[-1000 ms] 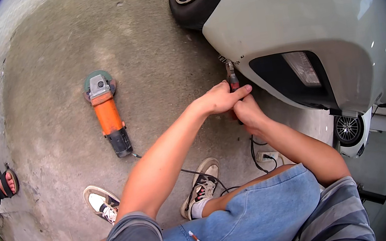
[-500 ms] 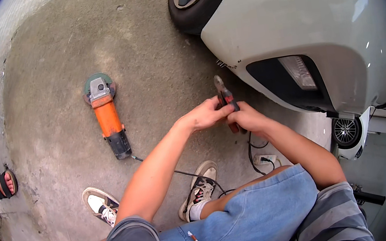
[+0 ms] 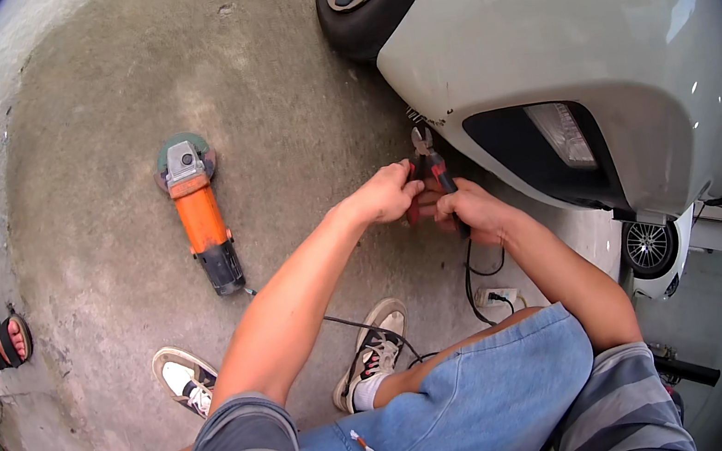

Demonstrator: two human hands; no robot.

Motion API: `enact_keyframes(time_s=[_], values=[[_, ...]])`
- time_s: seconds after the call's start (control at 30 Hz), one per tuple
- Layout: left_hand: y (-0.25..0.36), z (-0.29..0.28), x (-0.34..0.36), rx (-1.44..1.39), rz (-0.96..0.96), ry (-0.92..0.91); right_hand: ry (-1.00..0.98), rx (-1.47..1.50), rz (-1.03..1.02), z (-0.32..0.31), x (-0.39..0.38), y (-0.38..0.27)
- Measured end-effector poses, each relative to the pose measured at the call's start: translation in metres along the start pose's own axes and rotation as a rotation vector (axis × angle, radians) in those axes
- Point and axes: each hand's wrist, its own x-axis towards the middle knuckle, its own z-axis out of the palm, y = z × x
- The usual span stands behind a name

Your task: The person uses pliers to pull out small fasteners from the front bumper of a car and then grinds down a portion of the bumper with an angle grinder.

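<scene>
Both my hands are on a pair of pliers (image 3: 439,167) with red and black handles, held in front of the car bumper. Its metal jaws point away from me, towards the scuffed bumper edge, and look slightly parted. My left hand (image 3: 386,195) grips the left handle, fingers bent round it. My right hand (image 3: 478,212) is closed on the right handle. An orange and black angle grinder (image 3: 203,219) with a greenish disc lies on the concrete to the left, apart from my hands.
The pale car bumper (image 3: 539,40) and a tyre (image 3: 364,24) stand at the right. A black cord (image 3: 367,325) runs from the grinder past my shoe (image 3: 375,349) to a white socket block (image 3: 495,299). Another person's sandalled foot (image 3: 13,343) is at the far left.
The pliers have moved slightly to the right and their handles have spread apart. My left hand has shifted onto the left handle, my right hand onto the right one.
</scene>
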Motion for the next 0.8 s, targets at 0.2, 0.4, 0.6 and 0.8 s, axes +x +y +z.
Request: enact_keyframes(time_s=[0.2,0.4,0.6,0.8], values=[[0.011,-0.004,0.011,-0.194,-0.134,-0.036,0.219,-0.090,-0.044,0.008,0.009,-0.001],[0.010,0.009,0.023,-0.326,-0.157,-0.090,0.360,-0.196,-0.079,0.009,0.016,0.007],[-0.006,0.014,0.029,-0.404,-0.129,-0.047,0.439,-0.307,-0.175,0.014,0.022,0.005],[-0.005,0.008,0.026,-0.643,-0.128,-0.051,0.493,-0.422,-0.161,0.024,0.023,-0.006]])
